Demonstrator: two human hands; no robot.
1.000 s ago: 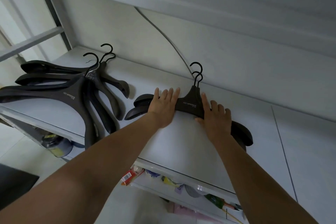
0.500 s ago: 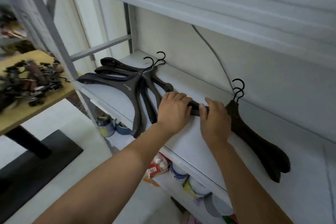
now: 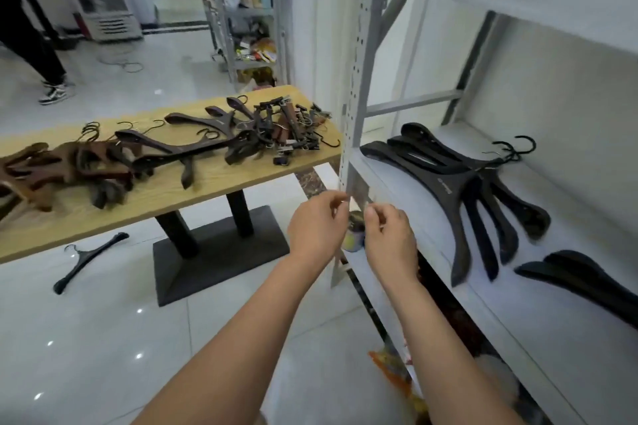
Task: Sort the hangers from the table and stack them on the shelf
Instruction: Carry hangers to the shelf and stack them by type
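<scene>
Both of my hands hang in the air in front of the white shelf's (image 3: pixel 538 314) front left corner, holding nothing. My left hand (image 3: pixel 316 229) and my right hand (image 3: pixel 390 240) have loosely curled fingers and are close together. On the shelf lies a fanned stack of black hangers (image 3: pixel 459 183), and a second pair of black hangers (image 3: pixel 580 278) lies further right. On the wooden table (image 3: pixel 214 176) to the left are several brown hangers (image 3: pixel 69 166), dark hangers (image 3: pixel 179 145) and a heap of clip hangers (image 3: pixel 286 128).
One black hanger (image 3: pixel 88 257) lies on the tiled floor under the table's edge. The table stands on a dark pedestal base (image 3: pixel 221 252). A person's legs (image 3: pixel 34 41) are at the far left. Small goods fill the lower shelf (image 3: pixel 459 324).
My hands have let go of the hangers on the shelf and drawn back to its front corner. My view has swung left, so the table has come into sight.
</scene>
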